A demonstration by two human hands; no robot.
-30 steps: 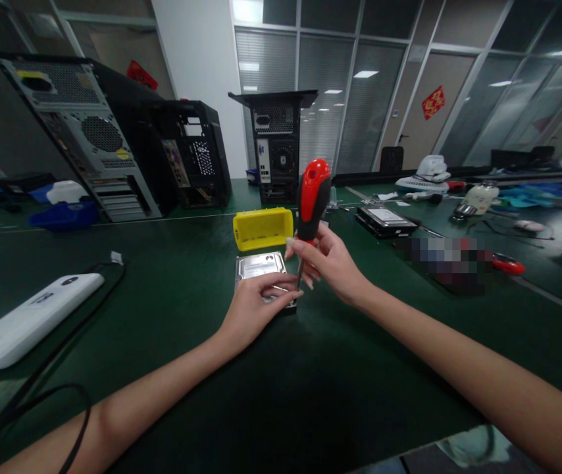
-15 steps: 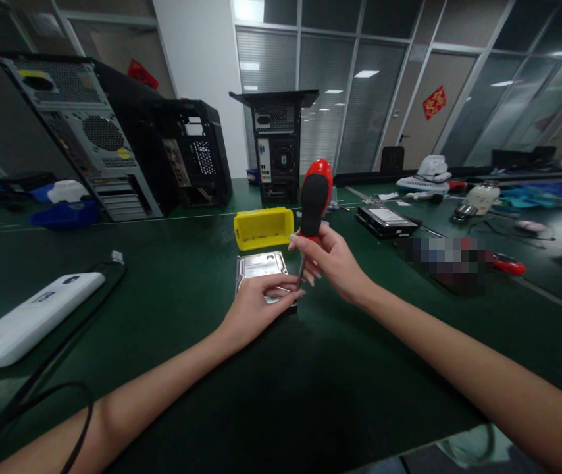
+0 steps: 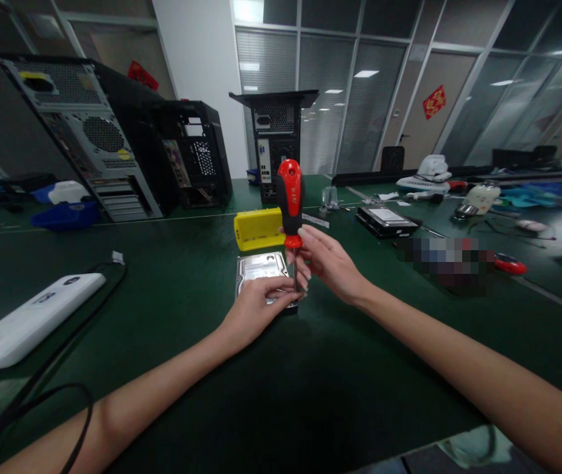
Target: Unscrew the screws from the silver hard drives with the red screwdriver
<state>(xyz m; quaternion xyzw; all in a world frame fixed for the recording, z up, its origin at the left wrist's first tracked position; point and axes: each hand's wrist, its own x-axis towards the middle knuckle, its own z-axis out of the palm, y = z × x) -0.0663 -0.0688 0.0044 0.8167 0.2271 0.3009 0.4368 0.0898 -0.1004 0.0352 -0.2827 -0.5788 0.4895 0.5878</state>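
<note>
A silver hard drive lies flat on the green table. My left hand rests on its near edge and holds it down. My right hand grips the shaft of a red and black screwdriver just below the handle. The screwdriver stands nearly upright, its tip down at the drive's near right corner, beside my left fingertips. A yellow plastic bin stands just behind the drive.
Three open computer cases stand along the back. A white device with black cables lies at the left. Another hard drive, tools and clutter sit at the right. A blue bin is at far left.
The screwdriver handle swung from leaning right to nearly upright and shifted left. My right fingers slid lower, onto the shaft. My left hand stayed on the drive.
</note>
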